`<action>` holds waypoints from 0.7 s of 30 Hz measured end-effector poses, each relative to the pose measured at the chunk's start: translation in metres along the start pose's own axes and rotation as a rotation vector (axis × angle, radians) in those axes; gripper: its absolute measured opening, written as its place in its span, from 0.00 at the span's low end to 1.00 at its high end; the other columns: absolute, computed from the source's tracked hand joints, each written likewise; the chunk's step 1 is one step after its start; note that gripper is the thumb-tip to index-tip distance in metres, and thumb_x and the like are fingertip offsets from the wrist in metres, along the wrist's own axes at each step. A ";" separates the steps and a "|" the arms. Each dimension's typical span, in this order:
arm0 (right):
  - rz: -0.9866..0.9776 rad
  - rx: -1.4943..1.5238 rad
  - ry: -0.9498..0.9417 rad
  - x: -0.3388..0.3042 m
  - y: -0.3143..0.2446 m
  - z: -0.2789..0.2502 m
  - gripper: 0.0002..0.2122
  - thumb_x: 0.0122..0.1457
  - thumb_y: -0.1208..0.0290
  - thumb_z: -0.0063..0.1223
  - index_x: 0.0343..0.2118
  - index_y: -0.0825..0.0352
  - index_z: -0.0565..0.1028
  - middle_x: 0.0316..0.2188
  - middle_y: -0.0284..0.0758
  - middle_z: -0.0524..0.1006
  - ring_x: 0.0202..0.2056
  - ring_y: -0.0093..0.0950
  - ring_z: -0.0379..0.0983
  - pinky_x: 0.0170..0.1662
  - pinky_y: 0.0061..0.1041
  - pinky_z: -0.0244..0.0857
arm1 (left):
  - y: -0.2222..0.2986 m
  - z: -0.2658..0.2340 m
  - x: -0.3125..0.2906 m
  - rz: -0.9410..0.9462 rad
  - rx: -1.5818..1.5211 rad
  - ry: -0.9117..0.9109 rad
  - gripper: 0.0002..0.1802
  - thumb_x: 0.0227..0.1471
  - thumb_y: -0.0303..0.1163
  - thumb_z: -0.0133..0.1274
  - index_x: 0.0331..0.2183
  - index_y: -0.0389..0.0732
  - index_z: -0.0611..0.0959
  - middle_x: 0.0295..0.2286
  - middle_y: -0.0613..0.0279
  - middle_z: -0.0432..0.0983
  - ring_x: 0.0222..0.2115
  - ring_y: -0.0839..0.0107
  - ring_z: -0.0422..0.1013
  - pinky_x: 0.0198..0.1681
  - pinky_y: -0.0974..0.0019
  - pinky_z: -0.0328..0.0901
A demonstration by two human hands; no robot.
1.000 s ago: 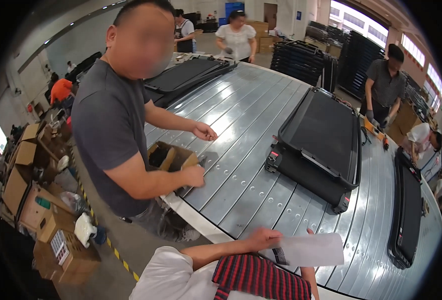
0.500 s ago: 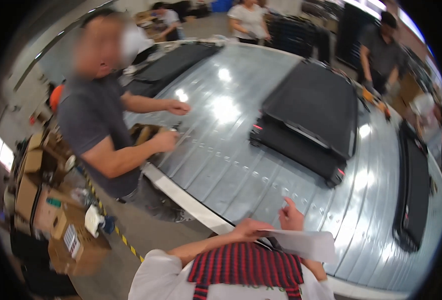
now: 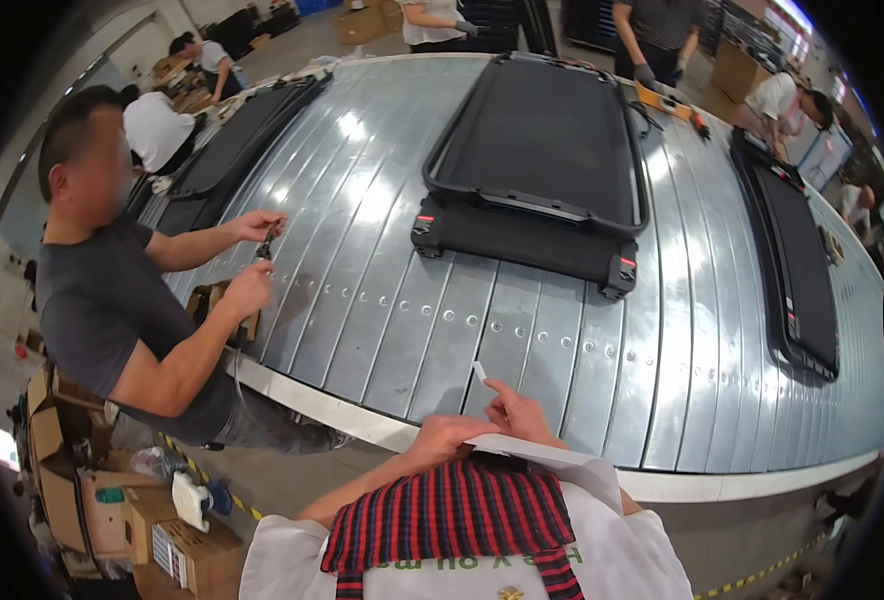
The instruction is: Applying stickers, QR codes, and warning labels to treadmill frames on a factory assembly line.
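Observation:
Close to my chest, my left hand (image 3: 446, 441) is closed on the edge of a white sheet of paper (image 3: 572, 464). Just beyond the sheet, my right hand (image 3: 520, 413) pinches a small white strip (image 3: 479, 372) at its fingertips, pointing up and away. Part of that hand is hidden behind the paper. Both hands are near the table's front edge. Ahead of them lies a large flat black folded unit (image 3: 537, 140) with a black frame and red marks on its near corners; neither hand touches it.
The metal slatted table (image 3: 362, 300) has a white rim. Similar black units lie at its right (image 3: 787, 255) and far left (image 3: 232, 150). A co-worker (image 3: 102, 290) at left handles a small dark thing. An orange tool (image 3: 662, 98) rests near the far edge; cardboard boxes (image 3: 197, 560) stand lower left.
My view has shifted, so the black units and the co-worker appear farther left. A white strip now shows at my right fingertips. The co-worker's hands have come together around a small dark thing.

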State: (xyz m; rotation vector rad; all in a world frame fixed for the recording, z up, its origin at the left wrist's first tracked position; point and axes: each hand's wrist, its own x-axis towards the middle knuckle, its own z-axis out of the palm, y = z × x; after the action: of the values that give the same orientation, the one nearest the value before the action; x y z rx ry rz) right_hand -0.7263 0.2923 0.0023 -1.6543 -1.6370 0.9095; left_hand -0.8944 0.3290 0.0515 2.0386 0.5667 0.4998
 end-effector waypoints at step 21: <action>-0.052 -0.031 0.017 0.018 -0.009 0.035 0.20 0.42 0.76 0.52 0.42 0.61 0.65 0.19 0.36 0.73 0.22 0.33 0.71 0.24 0.26 0.64 | -0.033 -0.023 -0.023 0.261 -0.098 0.005 0.12 0.40 0.26 0.47 0.33 0.42 0.76 0.33 0.59 0.72 0.36 0.62 0.68 0.38 0.68 0.62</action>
State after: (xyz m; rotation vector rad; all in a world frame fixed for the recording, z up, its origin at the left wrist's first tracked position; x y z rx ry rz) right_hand -0.7603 0.3099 -0.0108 -1.6276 -1.6824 0.8458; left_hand -0.9322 0.3467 0.0316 2.0277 0.2736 0.6736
